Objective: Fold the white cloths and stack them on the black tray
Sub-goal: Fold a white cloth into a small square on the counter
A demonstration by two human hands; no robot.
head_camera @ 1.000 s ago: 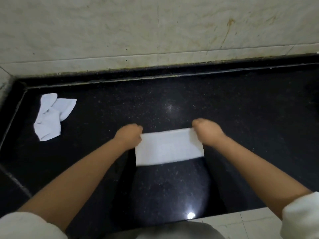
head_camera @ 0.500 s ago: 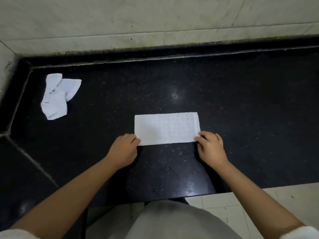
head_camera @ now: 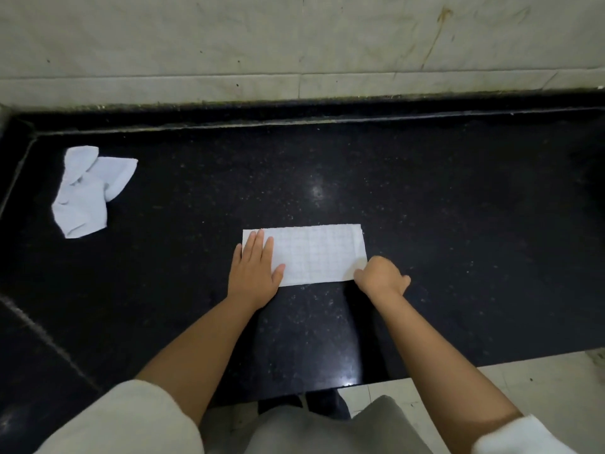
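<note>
Fingers [head_camera: 258,244] flat on cloth [head_camera: 314,253]; black speckled counter [head_camera: 425,208], tiled wall [head_camera: 294,44].

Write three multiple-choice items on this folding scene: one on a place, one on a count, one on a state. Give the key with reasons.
1. Where does the crumpled cloth lie?
A. far left of the counter
B. under the folded cloth
C. on the floor

2. How many white cloths show?
A. one
B. two
C. four

3. What is the left hand doing?
A. hanging idle
B. lifting a cloth
C. pressing flat on the folded cloth

Key: 1 A, it sits on the black counter near the left corner; 2 B, one crumpled and one folded; 3 C, its straight fingers lie on the cloth's left end, while the right hand pinches the right corner.
</note>
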